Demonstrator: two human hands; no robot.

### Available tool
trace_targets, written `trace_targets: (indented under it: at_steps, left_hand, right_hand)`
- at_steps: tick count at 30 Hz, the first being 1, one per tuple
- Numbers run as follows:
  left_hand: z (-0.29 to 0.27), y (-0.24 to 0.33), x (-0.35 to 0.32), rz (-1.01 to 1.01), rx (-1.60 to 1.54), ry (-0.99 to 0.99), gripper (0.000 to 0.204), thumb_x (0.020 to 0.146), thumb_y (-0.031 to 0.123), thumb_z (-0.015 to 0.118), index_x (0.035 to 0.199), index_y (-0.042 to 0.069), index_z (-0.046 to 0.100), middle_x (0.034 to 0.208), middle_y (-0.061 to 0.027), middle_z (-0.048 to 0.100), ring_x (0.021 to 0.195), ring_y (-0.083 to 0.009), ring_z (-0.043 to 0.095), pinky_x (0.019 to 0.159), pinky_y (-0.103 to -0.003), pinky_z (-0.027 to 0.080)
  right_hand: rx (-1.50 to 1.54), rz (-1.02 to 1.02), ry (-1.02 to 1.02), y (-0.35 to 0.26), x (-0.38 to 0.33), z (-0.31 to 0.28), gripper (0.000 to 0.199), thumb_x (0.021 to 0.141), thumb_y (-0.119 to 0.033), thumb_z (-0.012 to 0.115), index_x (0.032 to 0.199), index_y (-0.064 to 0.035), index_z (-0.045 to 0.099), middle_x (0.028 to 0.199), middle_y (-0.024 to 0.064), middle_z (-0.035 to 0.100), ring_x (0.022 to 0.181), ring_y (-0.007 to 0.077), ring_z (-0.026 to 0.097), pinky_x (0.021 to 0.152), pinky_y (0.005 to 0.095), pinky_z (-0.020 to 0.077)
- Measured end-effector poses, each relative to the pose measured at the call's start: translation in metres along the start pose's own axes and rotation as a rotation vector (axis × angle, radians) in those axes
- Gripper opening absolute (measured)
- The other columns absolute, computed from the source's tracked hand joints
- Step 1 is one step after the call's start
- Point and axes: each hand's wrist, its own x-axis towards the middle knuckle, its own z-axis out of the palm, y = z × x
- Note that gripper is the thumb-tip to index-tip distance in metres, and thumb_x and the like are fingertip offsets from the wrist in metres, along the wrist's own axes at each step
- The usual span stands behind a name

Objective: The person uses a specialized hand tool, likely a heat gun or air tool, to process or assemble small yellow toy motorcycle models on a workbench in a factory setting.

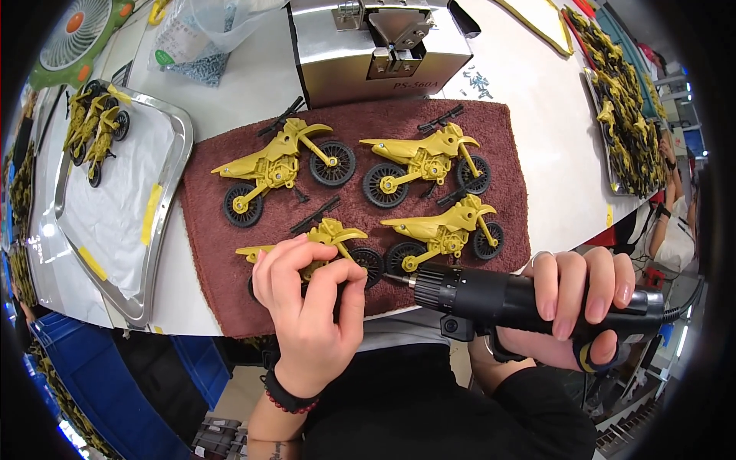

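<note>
On the brown towel (507, 172), four yellow toy motorbikes (437, 224) lie on their sides in two rows, black wheels and handlebars on each. Left hand (307, 291) is over the near-left bike (334, 230), covering its middle; thumb and forefinger tips are together beside the front wheel (369, 263), other fingers curled. Can't tell from here if anything is pinched between them. Right hand (571, 295) has a full wrap on the black electric screwdriver (479, 295), fingers over the top, thumb underneath. Driver is roughly level, bit (397, 277) pointing left, its tip between the two near bikes; contact not clear. Behind the towel: silver machine (368, 70), loose screws (477, 83) to its right, clear bag (201, 54) with more screws to its left. Left side has a metal tray (182, 134) with white lining and more yellow bikes (96, 126) at the far end, green fan (77, 34) beyond. Far right, another tray is piled with yellow-and-black pieces (629, 130).
</note>
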Motion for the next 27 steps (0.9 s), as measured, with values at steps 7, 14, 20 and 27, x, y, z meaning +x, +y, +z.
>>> trace_targets:
  at_steps: [7, 14, 20, 27]
  left_hand:
    - [-0.0022, 0.0036, 0.0038, 0.030, 0.021, 0.007, 0.013, 0.068, 0.003, 0.068, 0.079, 0.006, 0.061, 0.098, -0.0089, 0.052, 0.103, -0.0318, 0.050, 0.095, -0.045, 0.035]
    - [-0.0036, 0.0006, 0.0036, 0.063, 0.025, 0.015, 0.014, 0.066, 0.004, 0.069, 0.078, 0.007, 0.063, 0.097, -0.0085, 0.053, 0.103, -0.0320, 0.051, 0.096, -0.046, 0.035]
    - [-0.0005, 0.0001, 0.0004, 0.042, 0.047, 0.036, 0.014, 0.067, 0.011, 0.071, 0.079, 0.013, 0.064, 0.099, -0.0026, 0.055, 0.106, -0.0273, 0.052, 0.099, -0.049, 0.030]
    - [-0.0048, -0.0003, 0.0031, 0.043, 0.030, 0.011, 0.014, 0.067, 0.011, 0.072, 0.078, 0.014, 0.065, 0.097, -0.0002, 0.057, 0.107, -0.0258, 0.053, 0.101, -0.048, 0.027]
  right_hand:
    - [-0.032, 0.016, -0.004, -0.0007, -0.0014, 0.0001, 0.031, 0.080, -0.016, 0.071, 0.097, -0.0136, 0.046, 0.083, 0.0005, 0.054, 0.061, 0.0141, 0.055, 0.060, 0.0303, 0.0436]
    - [0.048, -0.014, -0.023, 0.0038, 0.0020, 0.0054, 0.033, 0.073, -0.008, 0.070, 0.097, -0.0085, 0.047, 0.083, 0.0012, 0.051, 0.058, 0.0111, 0.053, 0.060, 0.0280, 0.0415]
    - [0.055, -0.029, -0.051, 0.0051, 0.0020, 0.0059, 0.033, 0.073, -0.008, 0.069, 0.097, -0.0076, 0.047, 0.083, 0.0017, 0.051, 0.059, 0.0115, 0.053, 0.061, 0.0284, 0.0415]
    - [0.061, -0.020, -0.039, 0.0069, 0.0021, 0.0079, 0.033, 0.073, -0.009, 0.069, 0.097, -0.0076, 0.047, 0.084, 0.0020, 0.051, 0.059, 0.0119, 0.053, 0.061, 0.0287, 0.0416]
